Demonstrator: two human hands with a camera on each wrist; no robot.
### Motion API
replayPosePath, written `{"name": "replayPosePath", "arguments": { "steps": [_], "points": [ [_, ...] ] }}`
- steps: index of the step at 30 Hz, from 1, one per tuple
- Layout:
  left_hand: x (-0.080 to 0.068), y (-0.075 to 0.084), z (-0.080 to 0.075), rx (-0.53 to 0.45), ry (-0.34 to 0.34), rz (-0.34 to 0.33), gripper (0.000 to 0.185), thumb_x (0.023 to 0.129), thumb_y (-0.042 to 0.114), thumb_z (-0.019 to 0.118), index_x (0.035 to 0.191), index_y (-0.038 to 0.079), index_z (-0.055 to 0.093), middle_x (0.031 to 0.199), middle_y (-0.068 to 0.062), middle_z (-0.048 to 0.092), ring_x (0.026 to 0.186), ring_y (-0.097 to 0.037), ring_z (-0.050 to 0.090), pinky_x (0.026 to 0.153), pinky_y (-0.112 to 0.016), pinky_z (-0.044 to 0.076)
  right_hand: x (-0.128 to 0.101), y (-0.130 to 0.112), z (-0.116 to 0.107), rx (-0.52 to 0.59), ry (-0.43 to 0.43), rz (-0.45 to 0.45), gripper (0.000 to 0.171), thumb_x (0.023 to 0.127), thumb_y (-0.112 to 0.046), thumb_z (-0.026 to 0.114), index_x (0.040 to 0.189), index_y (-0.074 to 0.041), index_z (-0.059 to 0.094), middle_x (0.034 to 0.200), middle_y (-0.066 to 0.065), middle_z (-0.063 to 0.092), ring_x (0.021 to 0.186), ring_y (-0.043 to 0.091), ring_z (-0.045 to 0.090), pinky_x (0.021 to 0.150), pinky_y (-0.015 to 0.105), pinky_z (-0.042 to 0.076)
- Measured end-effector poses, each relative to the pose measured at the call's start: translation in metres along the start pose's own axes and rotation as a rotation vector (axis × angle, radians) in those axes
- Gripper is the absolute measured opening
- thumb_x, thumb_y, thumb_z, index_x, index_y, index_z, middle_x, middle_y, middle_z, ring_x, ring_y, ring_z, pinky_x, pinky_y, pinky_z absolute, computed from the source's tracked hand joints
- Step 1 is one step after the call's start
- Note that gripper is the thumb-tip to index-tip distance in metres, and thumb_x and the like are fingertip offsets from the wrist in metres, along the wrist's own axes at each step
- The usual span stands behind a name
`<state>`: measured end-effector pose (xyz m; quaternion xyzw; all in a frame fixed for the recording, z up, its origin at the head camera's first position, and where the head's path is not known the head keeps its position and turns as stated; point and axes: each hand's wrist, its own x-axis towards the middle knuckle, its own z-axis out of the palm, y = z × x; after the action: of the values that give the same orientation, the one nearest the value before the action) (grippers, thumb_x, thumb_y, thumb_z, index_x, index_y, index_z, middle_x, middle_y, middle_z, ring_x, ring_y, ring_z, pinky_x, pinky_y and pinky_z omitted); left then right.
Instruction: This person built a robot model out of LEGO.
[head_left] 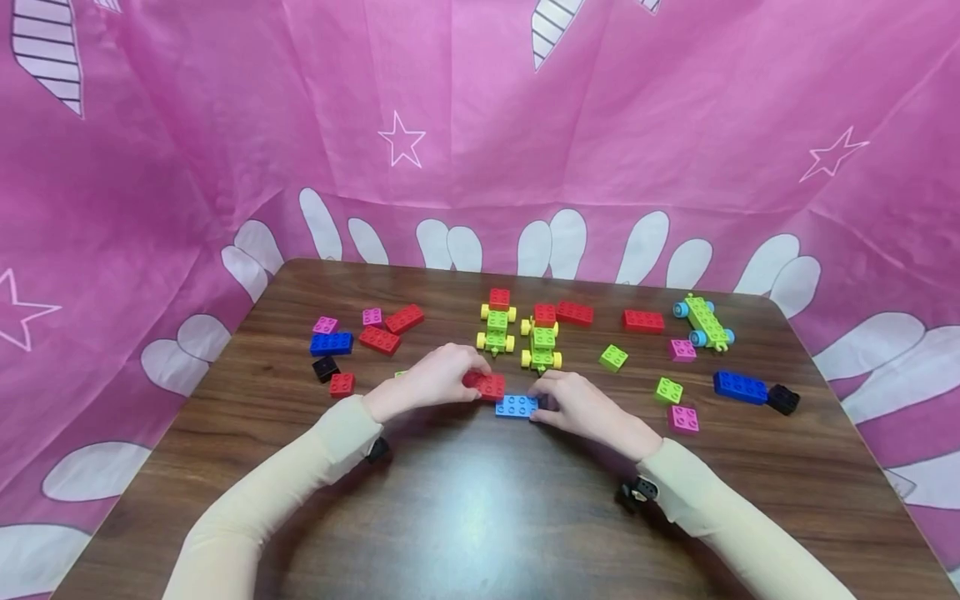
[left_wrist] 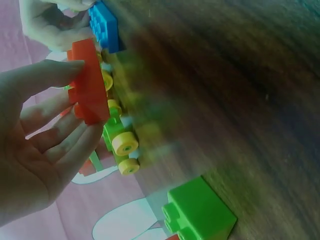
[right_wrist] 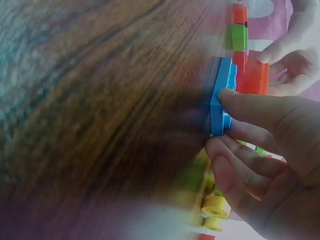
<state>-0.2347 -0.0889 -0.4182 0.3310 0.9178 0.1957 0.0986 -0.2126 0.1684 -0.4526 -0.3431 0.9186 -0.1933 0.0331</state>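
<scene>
My left hand pinches a red toy building brick between thumb and fingers; the left wrist view shows the same red brick with its studs turned toward the fingers. Close by, my right hand grips the right end of a light blue brick, thumb on its near side. From the right wrist the blue brick appears low over the tabletop. The red brick is just behind and left of the blue one. Beyond both hands stand two green toy cars with yellow wheels and red bricks on them.
A green car base with blue wheels sits at the back right. Blue, black, pink and green bricks lie on the right. Several red, blue and pink bricks lie on the left of the wooden table.
</scene>
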Motion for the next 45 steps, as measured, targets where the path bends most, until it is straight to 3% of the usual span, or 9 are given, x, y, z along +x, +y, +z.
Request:
{"name": "replayPosePath", "arguments": {
  "steps": [12, 19, 27, 45],
  "points": [
    [0.002, 0.005, 0.007, -0.014, -0.019, 0.035, 0.031, 0.086, 0.018, 0.077, 0.115, 0.009, 0.072, 0.115, -0.007, 0.072, 0.101, -0.017, 0.064, 0.091, -0.035, 0.054, -0.001, 0.007, -0.002, 0.037, -0.031, -0.044, 0.034, 0.084, -0.030, 0.080, 0.110, -0.010, 0.072, 0.094, 0.001, 0.068, 0.074, 0.007, 0.056, 0.064, 0.016, 0.049],
    [0.001, 0.003, 0.008, -0.022, -0.004, 0.062, 0.030, 0.086, 0.017, 0.077, 0.114, 0.008, 0.073, 0.113, -0.007, 0.073, 0.103, -0.018, 0.065, 0.091, -0.036, 0.054, -0.001, 0.010, -0.002, 0.030, -0.027, -0.085, 0.028, 0.084, -0.022, 0.079, 0.108, -0.008, 0.073, 0.094, 0.002, 0.068, 0.074, 0.007, 0.057, 0.064, 0.016, 0.050],
    [0.001, 0.003, 0.012, -0.049, 0.007, 0.087, 0.030, 0.086, 0.019, 0.077, 0.114, 0.009, 0.073, 0.111, -0.006, 0.073, 0.101, -0.017, 0.065, 0.089, -0.035, 0.053, -0.001, 0.010, -0.001, 0.029, -0.034, -0.065, 0.028, 0.084, -0.023, 0.079, 0.108, -0.009, 0.073, 0.093, 0.002, 0.068, 0.073, 0.007, 0.056, 0.063, 0.016, 0.048],
    [0.003, -0.002, 0.014, -0.114, -0.012, 0.069, 0.033, 0.086, 0.020, 0.078, 0.116, 0.010, 0.072, 0.112, -0.006, 0.073, 0.097, -0.015, 0.063, 0.087, -0.031, 0.053, 0.002, 0.011, -0.002, 0.025, -0.028, -0.079, 0.028, 0.083, -0.024, 0.081, 0.105, -0.009, 0.074, 0.092, 0.001, 0.068, 0.072, 0.004, 0.055, 0.063, 0.015, 0.049]
  ]
}}
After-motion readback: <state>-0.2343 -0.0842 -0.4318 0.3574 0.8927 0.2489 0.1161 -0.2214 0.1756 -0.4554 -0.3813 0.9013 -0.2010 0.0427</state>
